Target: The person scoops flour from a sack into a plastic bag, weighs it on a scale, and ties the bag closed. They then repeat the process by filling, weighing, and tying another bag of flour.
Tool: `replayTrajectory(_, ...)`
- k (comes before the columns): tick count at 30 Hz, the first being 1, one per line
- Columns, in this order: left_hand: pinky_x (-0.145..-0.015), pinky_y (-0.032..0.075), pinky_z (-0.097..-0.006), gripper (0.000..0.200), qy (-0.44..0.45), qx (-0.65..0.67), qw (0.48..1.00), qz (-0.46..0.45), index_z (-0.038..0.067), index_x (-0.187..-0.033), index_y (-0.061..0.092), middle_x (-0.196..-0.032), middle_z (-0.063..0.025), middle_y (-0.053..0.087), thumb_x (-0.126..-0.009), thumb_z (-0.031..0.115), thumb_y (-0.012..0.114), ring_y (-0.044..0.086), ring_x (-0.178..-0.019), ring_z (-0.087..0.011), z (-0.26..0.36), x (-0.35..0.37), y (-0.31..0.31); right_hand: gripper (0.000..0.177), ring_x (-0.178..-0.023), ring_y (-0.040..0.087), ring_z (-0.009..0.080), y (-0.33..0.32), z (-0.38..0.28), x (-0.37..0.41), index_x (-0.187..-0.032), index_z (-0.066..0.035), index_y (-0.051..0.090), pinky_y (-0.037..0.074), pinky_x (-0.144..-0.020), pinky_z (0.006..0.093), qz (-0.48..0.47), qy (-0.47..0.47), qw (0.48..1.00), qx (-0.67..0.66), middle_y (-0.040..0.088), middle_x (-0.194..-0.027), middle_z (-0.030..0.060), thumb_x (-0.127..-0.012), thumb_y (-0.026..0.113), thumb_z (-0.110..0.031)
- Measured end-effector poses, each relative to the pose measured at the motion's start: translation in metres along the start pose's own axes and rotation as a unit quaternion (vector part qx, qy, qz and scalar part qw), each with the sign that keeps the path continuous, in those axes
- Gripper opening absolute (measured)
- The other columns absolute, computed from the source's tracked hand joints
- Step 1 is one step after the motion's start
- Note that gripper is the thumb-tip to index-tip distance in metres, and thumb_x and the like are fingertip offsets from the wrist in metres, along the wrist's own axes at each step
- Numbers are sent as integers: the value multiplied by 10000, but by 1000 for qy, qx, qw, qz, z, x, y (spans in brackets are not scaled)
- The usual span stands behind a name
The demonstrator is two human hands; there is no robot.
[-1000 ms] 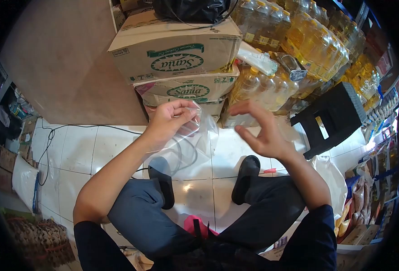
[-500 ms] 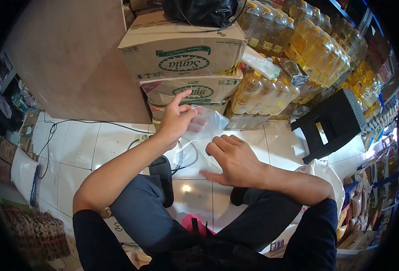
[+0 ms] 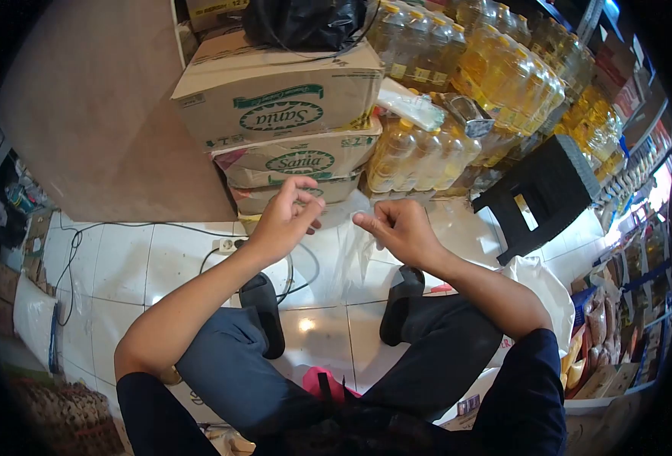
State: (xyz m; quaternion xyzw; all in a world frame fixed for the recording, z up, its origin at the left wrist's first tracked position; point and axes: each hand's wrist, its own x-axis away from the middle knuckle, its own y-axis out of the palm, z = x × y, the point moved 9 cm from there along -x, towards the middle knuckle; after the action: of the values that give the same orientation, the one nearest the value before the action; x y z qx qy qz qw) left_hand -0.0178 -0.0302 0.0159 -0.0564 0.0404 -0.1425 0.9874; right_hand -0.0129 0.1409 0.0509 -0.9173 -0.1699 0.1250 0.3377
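A clear plastic bag (image 3: 349,247) hangs between my hands over the tiled floor, its edges hard to make out. My right hand (image 3: 400,232) is closed on the upper part of the bag, thumb against the curled fingers. To the left, my left hand (image 3: 286,216) has its fingers loosely bent and apart, near the bag's left side, with nothing visible in it. Both hands are in front of the stacked cardboard boxes (image 3: 290,156).
Wrapped oil bottles (image 3: 420,156) stand right of the boxes. A black stool (image 3: 541,201) lies tipped at the right, above a white sack (image 3: 541,289). A black cable (image 3: 74,251) and a socket block (image 3: 228,245) are on the floor.
My right hand has moved up and closed on the bag, which now hangs down from it. My left hand has shifted slightly down and away from the bag. The view has shifted a little.
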Motion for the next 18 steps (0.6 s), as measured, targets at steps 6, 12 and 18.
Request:
replayTrajectory(6,-650,491,-254,313,67,-88,990,-90,4,-932,592,-804,-64,649,-819,255,741,608,-725,-101,14,9,41,449,-533,482,52,26,3,-1,-632,-37,519,383,-492,240,-80,24,972,-219,507,-557,-23,-941,582,-356)
replayTrajectory(12,-630,497,-257,208,0,-86,989,-119,-7,-780,597,-716,-48,643,-864,162,686,616,-681,-98,-13,0,37,386,-607,531,63,44,20,-14,-743,-5,569,413,-506,246,-118,-25,954,-275,581,-679,17,-946,574,-334)
replayTrajectory(18,-631,506,-258,175,11,-187,981,-43,-3,-782,542,-728,-54,628,-899,101,619,619,-684,-108,-23,-10,-5,332,-552,587,165,12,61,-35,-700,5,549,453,-526,323,-3,34,996,-81,545,-532,94,-873,648,-260)
